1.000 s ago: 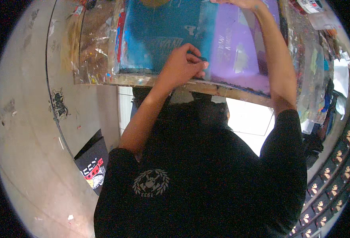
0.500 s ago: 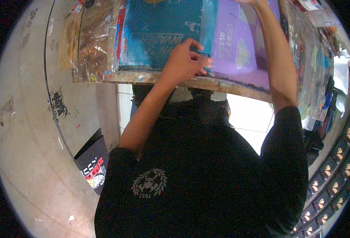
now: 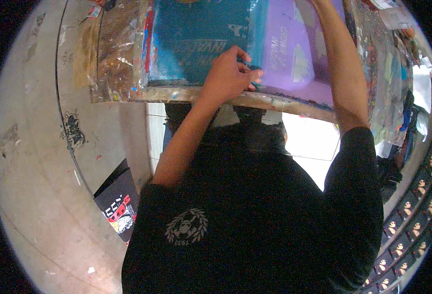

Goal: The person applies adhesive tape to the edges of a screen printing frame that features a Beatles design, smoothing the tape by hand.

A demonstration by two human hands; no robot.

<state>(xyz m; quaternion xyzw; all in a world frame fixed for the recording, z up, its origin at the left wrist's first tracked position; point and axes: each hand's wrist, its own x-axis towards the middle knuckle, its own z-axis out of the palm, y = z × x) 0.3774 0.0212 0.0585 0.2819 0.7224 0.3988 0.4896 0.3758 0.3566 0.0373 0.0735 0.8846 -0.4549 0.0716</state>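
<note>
A screen-printing frame (image 3: 284, 104) with a wooden rim lies in front of me. Teal mesh (image 3: 186, 29) with a lettered stencil fills its left part, and lilac colour (image 3: 294, 29) covers the right part. A lighter teal strip (image 3: 258, 29) runs between the two. My left hand (image 3: 231, 73) is over the frame's near edge, where teal and lilac meet. Its fingers are bent and closed around a small dark part I cannot make out. My right forearm (image 3: 345, 63) reaches across the lilac side; the right hand is past the upper edge of the picture.
Paint-stained wood (image 3: 118, 54) borders the frame at left. On the right are a stained surface (image 3: 385, 88) and white cloth or paper (image 3: 421, 88). A black printed panel (image 3: 120, 206) leans at lower left. Rows of dark printed pieces (image 3: 411, 230) lie at lower right.
My right hand has slid farther out past the upper edge. My left hand has hardly moved, its fingers still bent at the same place. The view has shifted slightly.
</note>
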